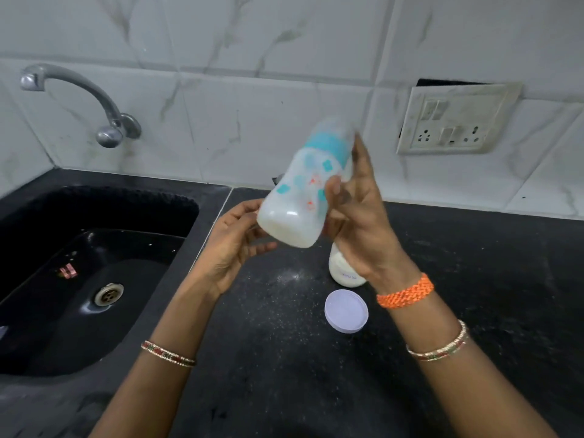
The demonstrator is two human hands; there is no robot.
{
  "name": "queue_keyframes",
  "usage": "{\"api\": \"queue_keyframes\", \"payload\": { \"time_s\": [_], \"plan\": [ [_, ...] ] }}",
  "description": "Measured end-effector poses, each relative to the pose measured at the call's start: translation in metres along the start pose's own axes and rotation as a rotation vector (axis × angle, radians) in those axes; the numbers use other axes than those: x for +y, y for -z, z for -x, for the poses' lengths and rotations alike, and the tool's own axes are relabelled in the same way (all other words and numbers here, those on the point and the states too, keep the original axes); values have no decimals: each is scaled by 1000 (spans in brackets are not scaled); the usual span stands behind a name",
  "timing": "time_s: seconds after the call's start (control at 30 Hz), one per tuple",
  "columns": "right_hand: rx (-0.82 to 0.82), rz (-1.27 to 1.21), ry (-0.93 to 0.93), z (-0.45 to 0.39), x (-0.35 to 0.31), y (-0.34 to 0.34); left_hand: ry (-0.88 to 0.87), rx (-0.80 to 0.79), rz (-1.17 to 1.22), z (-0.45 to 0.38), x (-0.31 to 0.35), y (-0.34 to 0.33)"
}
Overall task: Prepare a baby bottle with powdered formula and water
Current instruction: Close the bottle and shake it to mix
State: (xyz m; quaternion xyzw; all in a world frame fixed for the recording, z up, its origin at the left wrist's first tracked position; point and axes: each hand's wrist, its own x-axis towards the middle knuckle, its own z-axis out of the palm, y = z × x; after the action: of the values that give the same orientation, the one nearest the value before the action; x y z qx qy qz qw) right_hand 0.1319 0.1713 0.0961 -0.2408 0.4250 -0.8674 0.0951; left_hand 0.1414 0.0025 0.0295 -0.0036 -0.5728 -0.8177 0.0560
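The black stone counter (474,279) fills the lower part of the room's view, and everything sits in relation to it. Sunk into its left end is a black sink (47,279) with a steel drain, and a curved metal tap (79,93) juts from the marble-look tiled wall (252,42) above that end. On the same wall, above the counter's right end, hangs a grimy switch and socket plate (455,121).

Held in the air above the middle of the counter is the baby bottle (303,191), tilted with its teal collar and cap up and toward the wall, its base nearer the sink. It is blurred, and white milky liquid pools in its bottom. The right hand (357,222) grips the bottle's upper side with the fingers stretched along it. The left hand (234,245) is half open, its fingertips at the bottle's base; I cannot tell whether they press on it.

On the counter just below the right hand stands a small jar (344,273) of white powder, partly hidden. Its round pale lid (346,311) lies flat just in front of it, amid scattered white specks.
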Motion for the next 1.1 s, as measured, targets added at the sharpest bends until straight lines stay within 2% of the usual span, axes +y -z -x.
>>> {"api": "queue_keyframes", "payload": {
  "time_s": [0.07, 0.13, 0.17, 0.2, 0.23, 0.33, 0.37, 0.47, 0.5, 0.6, 0.67, 0.8, 0.97, 1.03, 1.1],
  "plan": [
    [159, -31, 105, -11, -11, 9, 8, 0, 5, 1, 0, 3],
    [395, -239, 126, -27, -20, 23, 4, -3, 15, 2, 0, 5],
    [442, -345, 123, -32, -21, 28, 1, -5, 16, 2, 0, 5],
    [414, -396, 87, -32, -21, 32, 1, -7, 13, 1, 0, 4],
    [316, -383, 28, -29, -18, 35, 1, -10, 7, 0, 1, 3],
    [-123, -193, -92, -12, -6, 44, -1, -6, 3, -3, 1, -2],
    [-155, -190, -75, -10, -2, 45, -1, -2, 5, -3, 1, -3],
    [77, -302, -27, -20, 5, 52, 1, -19, 15, -3, 0, -5],
    [106, -343, -28, -24, 7, 55, 4, -28, 11, -2, 0, -5],
    [32, -304, -126, -20, 9, 59, 8, -35, -8, 0, 0, -4],
    [7, -288, -104, -19, 6, 55, 11, -21, -3, -1, 1, -2],
    [234, -398, 25, -33, 1, 50, 12, -24, 13, -1, 1, -3],
    [169, -202, 53, -25, -1, 35, 13, -30, 21, -2, 0, -5],
    [319, -195, 139, -29, 0, 31, 12, -24, 24, -2, 1, -6],
    [356, -121, 174, -31, 1, 30, 17, -28, 31, -1, 1, -9]
  ]
}}
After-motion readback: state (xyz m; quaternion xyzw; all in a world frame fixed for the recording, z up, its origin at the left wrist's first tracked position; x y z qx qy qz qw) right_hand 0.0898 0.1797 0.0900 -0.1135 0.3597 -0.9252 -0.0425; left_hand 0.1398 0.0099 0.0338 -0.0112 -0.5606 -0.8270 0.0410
